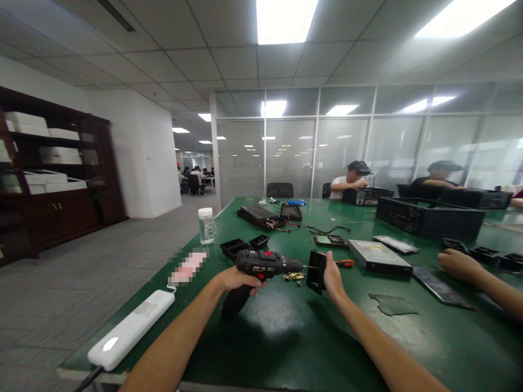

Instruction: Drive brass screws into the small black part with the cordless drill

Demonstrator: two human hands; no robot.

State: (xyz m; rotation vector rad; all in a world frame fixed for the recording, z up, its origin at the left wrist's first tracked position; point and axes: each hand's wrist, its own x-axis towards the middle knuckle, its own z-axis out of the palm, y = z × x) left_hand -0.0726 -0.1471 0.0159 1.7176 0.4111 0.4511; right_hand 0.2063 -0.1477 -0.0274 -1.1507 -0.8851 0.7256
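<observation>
My left hand (241, 280) is wrapped round the grip of a black cordless drill (265, 263) with red accents. The drill points right, and its thin bit meets or nearly meets a black rectangular plastic part (315, 272). That part is held upright, face to the drill, by my right hand (333, 276). Under the drill's chuck lies a small heap of brass-coloured pieces (295, 277) on the green table (265, 348). An orange-handled tool (345, 263) lies just beyond my right hand. Whether the bit sits in a screw is too small to tell.
Black trays (235, 247), a silver drive (379, 257) and a dark flat panel (441, 287) lie around. A water bottle (206, 226) and white power strip (133, 329) line the left edge. A co-worker's hand (453, 265) reaches in from the right. Computer cases (429, 219) stand farther back.
</observation>
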